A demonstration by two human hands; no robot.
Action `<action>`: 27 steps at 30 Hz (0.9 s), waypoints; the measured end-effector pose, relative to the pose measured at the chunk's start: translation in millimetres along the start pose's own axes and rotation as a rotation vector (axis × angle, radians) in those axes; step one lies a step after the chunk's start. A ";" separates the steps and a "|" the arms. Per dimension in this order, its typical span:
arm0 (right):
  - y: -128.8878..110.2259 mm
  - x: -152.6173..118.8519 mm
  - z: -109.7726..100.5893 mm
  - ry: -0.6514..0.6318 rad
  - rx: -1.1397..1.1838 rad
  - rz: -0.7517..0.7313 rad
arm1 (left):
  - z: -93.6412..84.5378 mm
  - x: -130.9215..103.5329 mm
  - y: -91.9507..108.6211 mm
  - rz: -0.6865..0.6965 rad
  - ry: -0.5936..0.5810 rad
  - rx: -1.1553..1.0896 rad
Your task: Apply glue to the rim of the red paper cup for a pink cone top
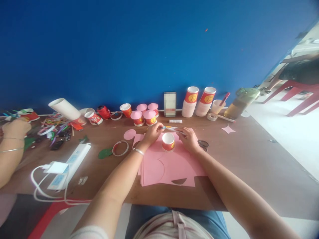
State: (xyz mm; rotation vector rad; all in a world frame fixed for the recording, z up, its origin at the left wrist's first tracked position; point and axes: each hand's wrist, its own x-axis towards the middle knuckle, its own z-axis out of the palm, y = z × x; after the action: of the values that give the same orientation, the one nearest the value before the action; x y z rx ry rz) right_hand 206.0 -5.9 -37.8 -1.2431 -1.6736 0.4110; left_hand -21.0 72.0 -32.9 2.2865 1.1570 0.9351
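Observation:
Beyond a small red and white paper cup (168, 142), my left hand (155, 132) is closed on the left end of a thin pen-like item (171, 128) with orange and blue parts. My right hand (188, 137) is closed at the other side, its fingertips on the item's right end. The cup stands upright on pink paper sheets (174, 166) between my wrists. Black-handled scissors (203, 144) lie just right of my right hand, partly hidden. A white glue stick (175, 121) lies behind the thin item.
Several small cups with pink cone tops (150, 116) stand behind my left hand. Tall cup stacks (190, 103) stand by the wall. Tape rolls (120, 148), a power strip (72, 166) and another person's hand (16, 129) are left. A tea jug (240, 103) is right.

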 end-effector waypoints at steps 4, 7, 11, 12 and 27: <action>-1.9 1.3 -0.9 -0.035 -0.012 0.002 | 0.2 -0.2 1.0 0.039 -0.013 -0.016; -4.8 2.4 -2.2 -0.050 -0.008 0.015 | 0.3 -0.5 0.8 0.068 -0.032 -0.015; -7.8 3.2 -3.4 -0.094 0.019 0.108 | -1.2 -0.8 0.0 0.179 -0.053 0.059; -7.7 3.4 -3.5 -0.106 0.027 0.132 | -1.9 -1.0 0.0 0.220 -0.057 0.077; -1.1 2.1 3.2 -0.161 -0.396 0.086 | 0.6 -1.9 2.2 0.237 -0.027 0.184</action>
State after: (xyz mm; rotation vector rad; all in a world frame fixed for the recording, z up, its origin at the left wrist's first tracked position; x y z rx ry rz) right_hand 202.8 -3.7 -37.4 -1.6102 -1.9047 0.2403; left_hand -20.2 69.1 -32.8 2.6209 1.0124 0.9103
